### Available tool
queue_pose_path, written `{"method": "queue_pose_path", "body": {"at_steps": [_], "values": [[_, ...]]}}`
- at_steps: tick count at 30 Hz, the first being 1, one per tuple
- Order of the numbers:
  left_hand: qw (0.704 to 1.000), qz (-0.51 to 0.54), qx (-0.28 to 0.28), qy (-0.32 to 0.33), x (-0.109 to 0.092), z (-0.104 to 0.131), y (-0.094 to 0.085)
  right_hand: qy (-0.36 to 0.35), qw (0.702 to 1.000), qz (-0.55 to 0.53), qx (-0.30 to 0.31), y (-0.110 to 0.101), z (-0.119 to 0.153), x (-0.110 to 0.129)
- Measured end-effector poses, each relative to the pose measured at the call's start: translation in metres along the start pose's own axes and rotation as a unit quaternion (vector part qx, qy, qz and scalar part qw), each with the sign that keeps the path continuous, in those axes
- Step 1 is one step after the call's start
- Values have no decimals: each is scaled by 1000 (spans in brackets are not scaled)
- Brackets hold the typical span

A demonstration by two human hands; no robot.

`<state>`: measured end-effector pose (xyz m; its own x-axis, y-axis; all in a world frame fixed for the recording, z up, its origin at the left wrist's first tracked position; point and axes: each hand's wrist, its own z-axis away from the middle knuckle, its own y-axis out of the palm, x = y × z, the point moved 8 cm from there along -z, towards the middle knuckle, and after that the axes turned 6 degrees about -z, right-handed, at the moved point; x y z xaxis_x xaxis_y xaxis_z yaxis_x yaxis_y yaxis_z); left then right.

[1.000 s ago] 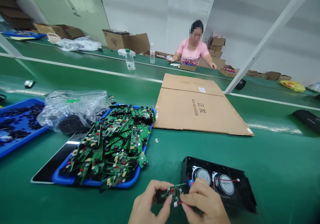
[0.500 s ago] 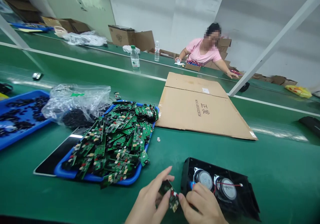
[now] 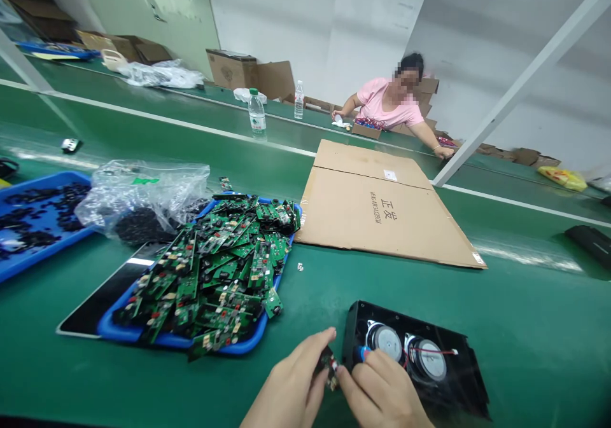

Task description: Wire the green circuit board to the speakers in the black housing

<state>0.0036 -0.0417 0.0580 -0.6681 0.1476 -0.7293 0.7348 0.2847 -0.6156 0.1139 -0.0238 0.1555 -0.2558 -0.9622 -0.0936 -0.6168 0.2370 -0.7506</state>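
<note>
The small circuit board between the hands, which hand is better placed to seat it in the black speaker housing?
Probably the right hand: it already lies against the black speaker housing, pinching the small circuit board at its wired end. The left hand is on the side away from the housing.

An electronics assembly workshop is shown, built around a long green conveyor belt (image 3: 429,288). On it, a blue tray (image 3: 238,345) heaped with green circuit boards (image 3: 224,262) is seen, and right of that tray a black speaker housing (image 3: 415,358) with 2 round drivers is laid. Behind the tray a clear plastic bag (image 3: 143,189) of black parts is set. A flattened cardboard sheet (image 3: 382,215) is spread farther along the belt. Beyond the belt, cardboard boxes (image 3: 238,69) are stacked and a seated co-worker (image 3: 389,100) is seen.
</note>
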Motion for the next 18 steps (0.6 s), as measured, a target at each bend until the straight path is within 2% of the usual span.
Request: {"method": "queue_pose_path", "body": {"at_steps": [5, 12, 15, 16, 18], "values": [[1000, -10, 0, -16, -6, -4, -4, 31, 998, -1, -63, -11, -7, -5], [1000, -9, -18, -7, -14, -3, -6, 29, 997, -43, -52, -8, -2, -7], [993, 87, -9, -78, -14, -7, -6, 36, 996, -46, -65, -9, -2, -7], [981, 148, -1, -124, -11, -8, -5, 41, 995, -50, -73, -11, -2, -8], [930, 286, 13, -231, -4, -8, 2, 68, 990, -87, -82, -18, 1, -16]]}}
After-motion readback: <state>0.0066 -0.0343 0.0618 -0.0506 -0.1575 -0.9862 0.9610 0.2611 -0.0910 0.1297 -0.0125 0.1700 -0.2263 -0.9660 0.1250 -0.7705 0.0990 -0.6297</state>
